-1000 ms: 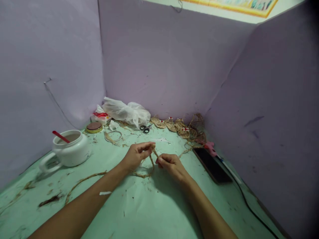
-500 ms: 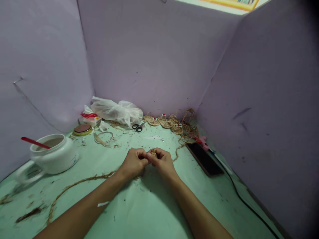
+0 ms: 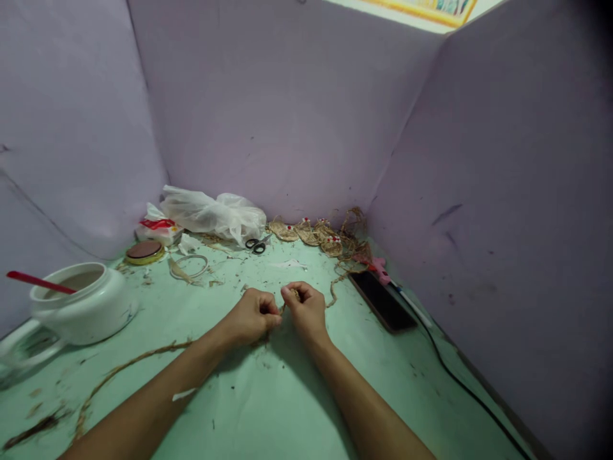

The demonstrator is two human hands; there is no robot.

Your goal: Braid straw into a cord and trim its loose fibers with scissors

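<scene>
Near the middle of the green tabletop, my left hand (image 3: 249,315) is closed in a pinch on a braided straw-coloured cord. A short stretch of cord shows between the two hands. My right hand (image 3: 307,314), just beside it, grips a small tan bundle (image 3: 296,294) of the same cord; the fingers hide most of it. From under my left forearm, the loose length of braided cord (image 3: 127,365) curves across the table toward the front left. Another piece of cord (image 3: 334,293) lies just beyond my right hand.
A white mug (image 3: 89,310) with a red stick stands left. Behind are a round tin (image 3: 144,252), a plastic bag (image 3: 215,217), scissors (image 3: 258,245) and several woven pieces (image 3: 307,234) with red-white beads. A phone (image 3: 380,300) and black cable (image 3: 450,364) lie right.
My hands have drawn slightly apart, the left one moving down and away from the right, so cord shows between them. The whole view has shifted, with objects appearing farther left.
</scene>
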